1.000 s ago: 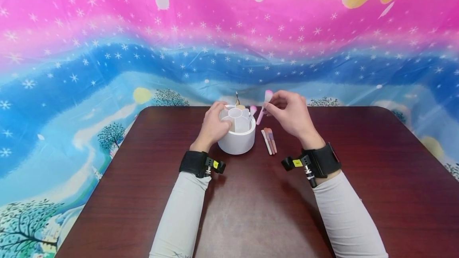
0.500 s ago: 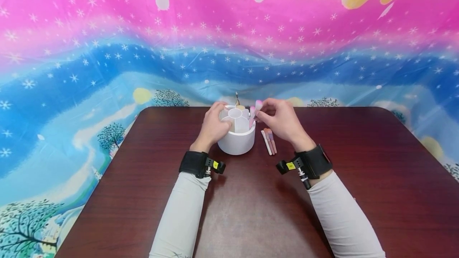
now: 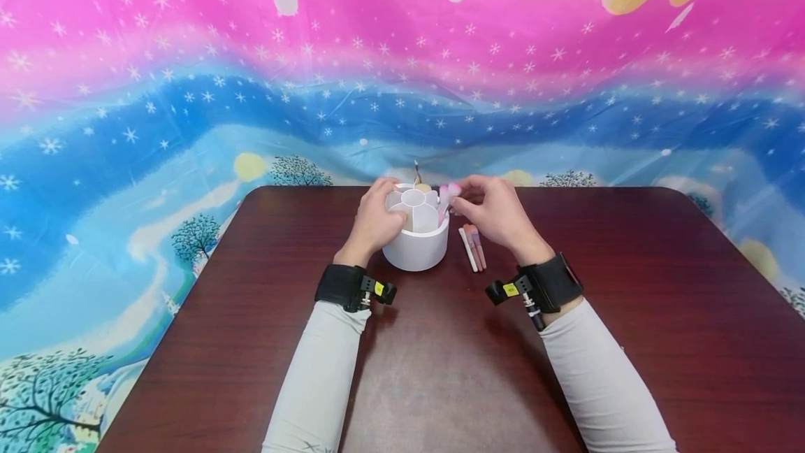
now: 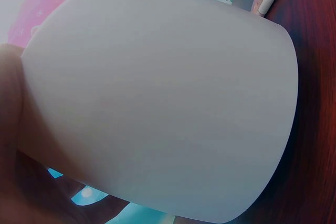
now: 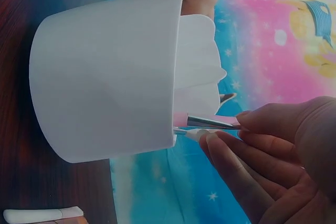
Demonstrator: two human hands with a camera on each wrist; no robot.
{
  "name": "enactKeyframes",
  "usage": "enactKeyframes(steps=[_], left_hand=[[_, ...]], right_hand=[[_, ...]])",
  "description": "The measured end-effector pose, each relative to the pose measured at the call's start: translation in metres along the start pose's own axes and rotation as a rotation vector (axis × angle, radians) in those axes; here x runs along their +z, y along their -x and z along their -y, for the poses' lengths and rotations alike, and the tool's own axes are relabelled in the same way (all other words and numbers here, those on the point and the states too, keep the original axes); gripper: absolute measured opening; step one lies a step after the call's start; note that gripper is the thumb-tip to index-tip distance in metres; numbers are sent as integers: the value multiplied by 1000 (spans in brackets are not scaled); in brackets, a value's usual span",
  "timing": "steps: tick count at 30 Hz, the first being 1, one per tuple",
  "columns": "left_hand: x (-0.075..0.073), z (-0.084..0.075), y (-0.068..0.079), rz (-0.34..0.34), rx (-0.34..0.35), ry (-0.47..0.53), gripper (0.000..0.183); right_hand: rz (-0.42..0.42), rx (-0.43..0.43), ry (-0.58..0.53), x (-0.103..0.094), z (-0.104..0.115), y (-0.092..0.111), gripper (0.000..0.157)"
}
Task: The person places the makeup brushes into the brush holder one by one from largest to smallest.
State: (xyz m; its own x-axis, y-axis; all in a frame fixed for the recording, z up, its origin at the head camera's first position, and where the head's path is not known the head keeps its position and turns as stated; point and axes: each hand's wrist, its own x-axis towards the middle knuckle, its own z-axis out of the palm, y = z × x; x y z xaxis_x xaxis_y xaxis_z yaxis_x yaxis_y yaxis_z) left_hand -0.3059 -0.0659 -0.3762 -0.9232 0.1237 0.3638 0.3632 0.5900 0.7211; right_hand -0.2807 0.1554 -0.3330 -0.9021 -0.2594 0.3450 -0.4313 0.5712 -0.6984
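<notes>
A white round organizer with petal-shaped compartments stands upright on the table. My left hand grips its left side, thumb over the rim; in the left wrist view the organizer's wall fills most of the picture. At the right rim my right hand pinches a makeup brush near its silver ferrule, the pink handle down inside the organizer. Close against it, a second brush with a pale head also stands in there. Fingers partly cover both heads.
Several makeup brushes lie side by side on the dark wooden table, just right of the organizer. A thin gold-toned tool sticks up from the organizer's back. Behind the table hangs a colourful printed cloth.
My right hand has moved left, bringing the pink brush from beside the organizer into its right side, then lower. My left hand has stayed in place on the organizer.
</notes>
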Motion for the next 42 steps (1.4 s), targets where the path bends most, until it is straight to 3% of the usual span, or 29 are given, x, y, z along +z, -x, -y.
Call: enactKeyframes(steps=[21,30,35,42], left_hand=[[0,0,-1,2,3,0,39],[0,0,0,-7,0,-6,38],[0,1,0,-9,3,-7,38],[1,1,0,-7,1,-6,39]], right_hand=[[-50,20,47,-14,-7,0,11],[-72,13,173,-22,-26,-2,9],[-50,45,206,-23,-35,-2,10],[54,143,296,-19,-48,0,14]])
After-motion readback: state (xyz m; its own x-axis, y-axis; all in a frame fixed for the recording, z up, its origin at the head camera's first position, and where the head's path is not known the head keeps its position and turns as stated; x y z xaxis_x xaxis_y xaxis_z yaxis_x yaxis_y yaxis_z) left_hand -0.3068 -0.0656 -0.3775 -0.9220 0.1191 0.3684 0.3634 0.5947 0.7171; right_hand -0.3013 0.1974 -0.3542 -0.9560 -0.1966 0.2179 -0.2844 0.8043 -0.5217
